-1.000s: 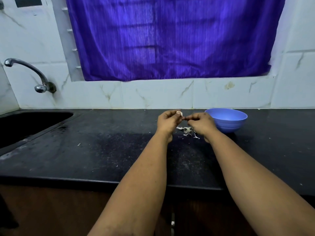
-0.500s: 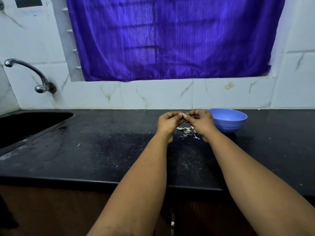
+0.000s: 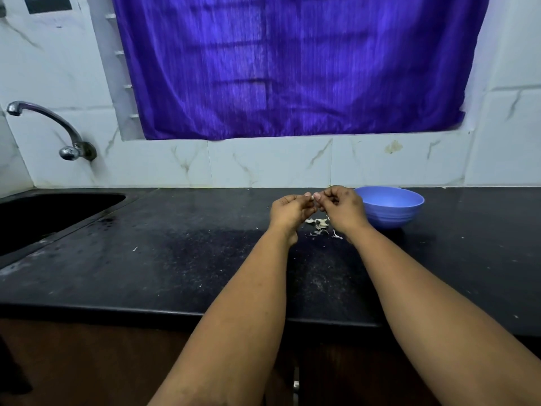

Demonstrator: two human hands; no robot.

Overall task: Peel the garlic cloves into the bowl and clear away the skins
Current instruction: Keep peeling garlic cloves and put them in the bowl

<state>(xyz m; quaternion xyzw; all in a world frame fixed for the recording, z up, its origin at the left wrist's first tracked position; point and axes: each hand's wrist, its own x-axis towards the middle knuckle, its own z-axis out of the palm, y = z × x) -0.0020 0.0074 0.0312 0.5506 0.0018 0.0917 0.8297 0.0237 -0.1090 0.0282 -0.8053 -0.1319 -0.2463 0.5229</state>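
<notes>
Bare black counter [image 3: 181, 259] runs from my forearms left to the sink [image 3: 44, 212] and forward to its near edge, while the blue bowl [image 3: 392, 209] sits just right of my right hand [image 3: 342, 208]. Both hands meet above the counter, my left hand [image 3: 289, 209] and right hand pinching one garlic clove [image 3: 316, 197] between fingertips. The skins [image 3: 319, 225] lie on the counter just below them, before a white tiled wall and purple curtain [image 3: 292, 63].

Both forearms bare, no sleeves; left hand [image 3: 291, 210], right hand [image 3: 342, 208] seemingly ringless.
</notes>
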